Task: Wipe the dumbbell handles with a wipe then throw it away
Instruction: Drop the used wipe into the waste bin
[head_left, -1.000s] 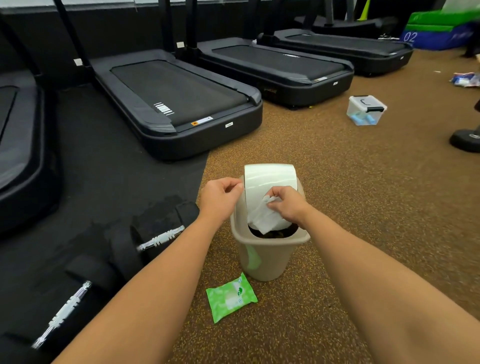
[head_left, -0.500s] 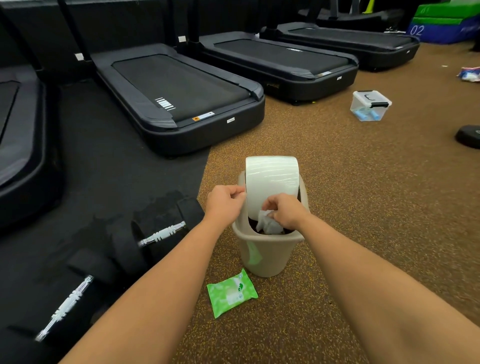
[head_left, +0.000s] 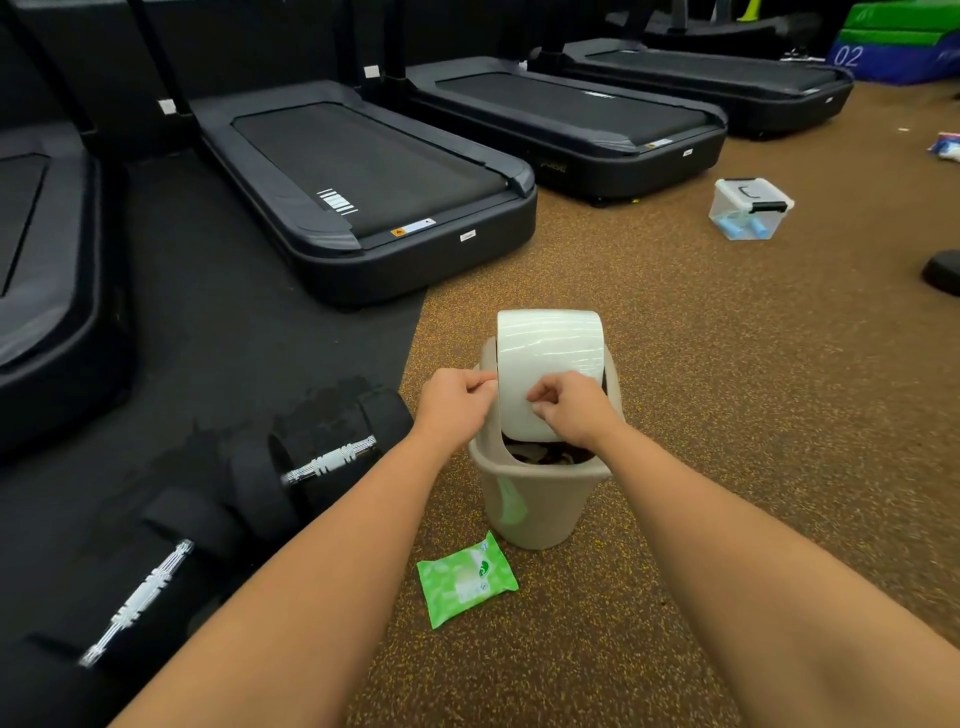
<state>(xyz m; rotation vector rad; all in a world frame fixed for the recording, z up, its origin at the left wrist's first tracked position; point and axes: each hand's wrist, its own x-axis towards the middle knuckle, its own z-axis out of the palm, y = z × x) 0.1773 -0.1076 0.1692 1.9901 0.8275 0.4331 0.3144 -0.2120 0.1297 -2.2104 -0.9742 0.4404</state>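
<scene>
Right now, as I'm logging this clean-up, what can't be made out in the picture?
Used wipe: unseen, head view; the white swing lid and right hand cover the beige plastic bin's dark mouth.
Right hand's grip: curled fingers hide it.
Nearer black dumbbell: near end cut by the lower-left edge.
Green wipe packet print: too small.

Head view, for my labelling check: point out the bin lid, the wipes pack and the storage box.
bin lid (head_left: 550, 358), head view, middle of its white curved face.
wipes pack (head_left: 466, 579), head view, centre of the green wrapper.
storage box (head_left: 748, 218), head view, its clear near wall.
</scene>
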